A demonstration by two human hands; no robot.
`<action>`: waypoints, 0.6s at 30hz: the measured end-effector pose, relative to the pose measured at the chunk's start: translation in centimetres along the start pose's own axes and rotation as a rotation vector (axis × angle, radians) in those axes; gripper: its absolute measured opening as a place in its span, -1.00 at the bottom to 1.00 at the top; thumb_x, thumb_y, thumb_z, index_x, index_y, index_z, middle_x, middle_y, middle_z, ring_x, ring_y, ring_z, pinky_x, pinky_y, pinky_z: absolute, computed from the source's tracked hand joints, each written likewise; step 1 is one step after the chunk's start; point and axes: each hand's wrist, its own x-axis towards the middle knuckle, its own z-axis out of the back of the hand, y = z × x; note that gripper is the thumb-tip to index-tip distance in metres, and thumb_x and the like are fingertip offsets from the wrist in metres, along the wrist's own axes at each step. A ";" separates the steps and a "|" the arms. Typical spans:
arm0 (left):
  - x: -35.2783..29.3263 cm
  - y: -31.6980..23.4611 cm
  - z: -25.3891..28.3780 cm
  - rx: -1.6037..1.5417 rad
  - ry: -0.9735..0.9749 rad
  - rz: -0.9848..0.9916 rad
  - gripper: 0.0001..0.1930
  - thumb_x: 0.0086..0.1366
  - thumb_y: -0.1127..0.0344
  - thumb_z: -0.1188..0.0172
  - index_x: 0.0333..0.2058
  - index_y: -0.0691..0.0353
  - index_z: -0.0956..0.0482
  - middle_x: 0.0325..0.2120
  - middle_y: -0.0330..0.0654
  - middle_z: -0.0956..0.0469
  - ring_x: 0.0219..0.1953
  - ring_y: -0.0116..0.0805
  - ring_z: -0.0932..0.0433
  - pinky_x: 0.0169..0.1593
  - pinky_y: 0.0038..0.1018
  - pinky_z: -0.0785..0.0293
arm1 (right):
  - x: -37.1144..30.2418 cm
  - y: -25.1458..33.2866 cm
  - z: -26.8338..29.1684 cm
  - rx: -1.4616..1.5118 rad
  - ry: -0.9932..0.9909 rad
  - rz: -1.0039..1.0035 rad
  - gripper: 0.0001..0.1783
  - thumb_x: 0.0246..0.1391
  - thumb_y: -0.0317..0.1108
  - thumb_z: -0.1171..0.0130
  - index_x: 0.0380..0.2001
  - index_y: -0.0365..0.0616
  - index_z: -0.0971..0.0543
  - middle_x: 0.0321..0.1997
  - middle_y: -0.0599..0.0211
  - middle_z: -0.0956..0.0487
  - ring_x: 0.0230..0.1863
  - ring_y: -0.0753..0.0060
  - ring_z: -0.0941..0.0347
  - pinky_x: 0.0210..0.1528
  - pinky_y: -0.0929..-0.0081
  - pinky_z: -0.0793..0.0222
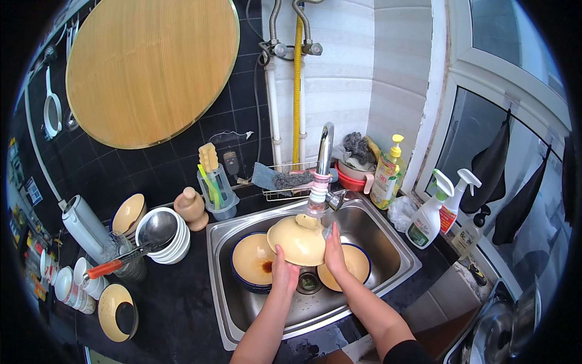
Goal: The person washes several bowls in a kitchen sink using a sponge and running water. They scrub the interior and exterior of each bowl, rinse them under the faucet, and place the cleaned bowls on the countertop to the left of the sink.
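Observation:
Between both hands I hold a pale yellow bowl (296,244), turned bottom up under the tap (324,161). My left hand (285,273) grips its near left rim, and my right hand (335,252) presses its right side, where water appears to run off. Below, in the steel sink (219,297), a dark-rimmed yellow bowl (247,258) with a brown stain sits at the left, stacked on at least one other. Another yellow bowl (359,262) rests at the right, partly hidden by my right wrist. The drain (309,282) shows between them.
Left of the sink stand white bowls (176,250) with a ladle (160,227), a yellow bowl (110,306) and a kettle (85,224). A utensil holder (221,197) is behind. Dish soap (388,176) and spray bottles (427,221) line the right.

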 end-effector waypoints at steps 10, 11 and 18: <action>1.3 0.2 2.9 -0.158 0.028 0.068 -0.44 0.27 -0.10 0.24 0.10 0.17 -0.15 0.08 -0.17 -0.25 0.12 -0.27 -0.23 0.17 -0.31 -0.15 | -3.5 7.0 -0.9 -0.542 0.344 0.461 -0.39 0.09 -0.21 0.17 0.19 -0.19 -0.05 0.28 -0.12 0.11 0.30 -0.19 0.28 0.26 0.00 0.36; 1.3 0.1 2.7 -0.148 0.001 0.039 -0.44 0.27 -0.10 0.24 0.10 0.18 -0.15 0.08 -0.17 -0.25 0.11 -0.26 -0.24 0.16 -0.31 -0.16 | -3.5 6.9 -0.8 -0.547 0.238 0.383 -0.39 0.11 -0.25 0.19 0.21 -0.19 0.01 0.28 -0.10 0.10 0.31 -0.11 0.25 0.28 0.11 0.31; 0.6 -0.6 1.2 -0.002 -0.178 -0.018 -0.41 0.26 -0.13 0.22 0.09 0.21 -0.16 0.05 -0.15 -0.27 0.07 -0.26 -0.29 0.09 -0.30 -0.26 | -0.5 0.8 0.2 0.553 0.068 -0.427 -0.39 0.17 -0.27 0.32 0.24 -0.20 0.16 0.27 0.07 -0.04 0.26 0.30 0.02 0.23 0.53 0.12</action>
